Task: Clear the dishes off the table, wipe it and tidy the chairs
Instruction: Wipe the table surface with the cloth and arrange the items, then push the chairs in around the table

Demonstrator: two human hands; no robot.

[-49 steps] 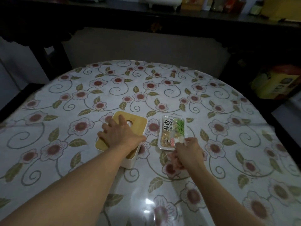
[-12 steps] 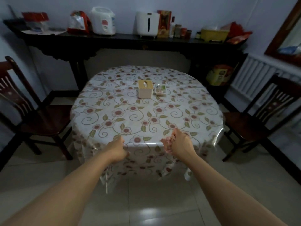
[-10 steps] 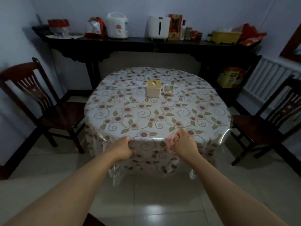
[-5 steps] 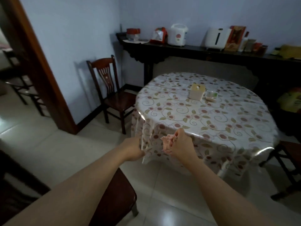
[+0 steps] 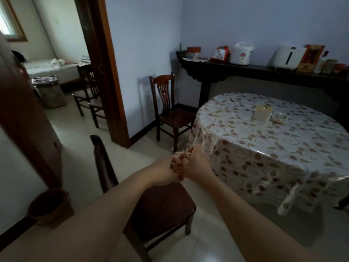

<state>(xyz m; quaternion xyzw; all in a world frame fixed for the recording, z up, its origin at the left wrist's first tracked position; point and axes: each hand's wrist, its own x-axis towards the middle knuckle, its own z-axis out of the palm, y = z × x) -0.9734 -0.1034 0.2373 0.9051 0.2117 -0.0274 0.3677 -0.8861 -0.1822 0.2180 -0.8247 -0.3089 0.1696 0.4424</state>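
A crumpled pinkish cloth (image 5: 179, 161) is bunched between my two hands. My right hand (image 5: 196, 164) grips it from the right, and my left hand (image 5: 165, 172) holds it from the left; both hover above a dark wooden chair (image 5: 156, 203) just below me. The round table with its floral cover (image 5: 273, 146) stands to the right. On it sit a tissue box with a wooden lid (image 5: 262, 112) and a small snack packet (image 5: 280, 118). A second wooden chair (image 5: 170, 110) stands by the wall, left of the table.
A dark bin (image 5: 48, 206) sits on the floor at the lower left. A doorway (image 5: 105, 72) opens onto another room with more chairs (image 5: 88, 91) and a basket (image 5: 49, 91). A dark sideboard (image 5: 264, 74) with appliances runs along the back wall.
The view has swung left, away from the table, towards the doorway. My left hand has come over to join the right one on the pinkish cloth.
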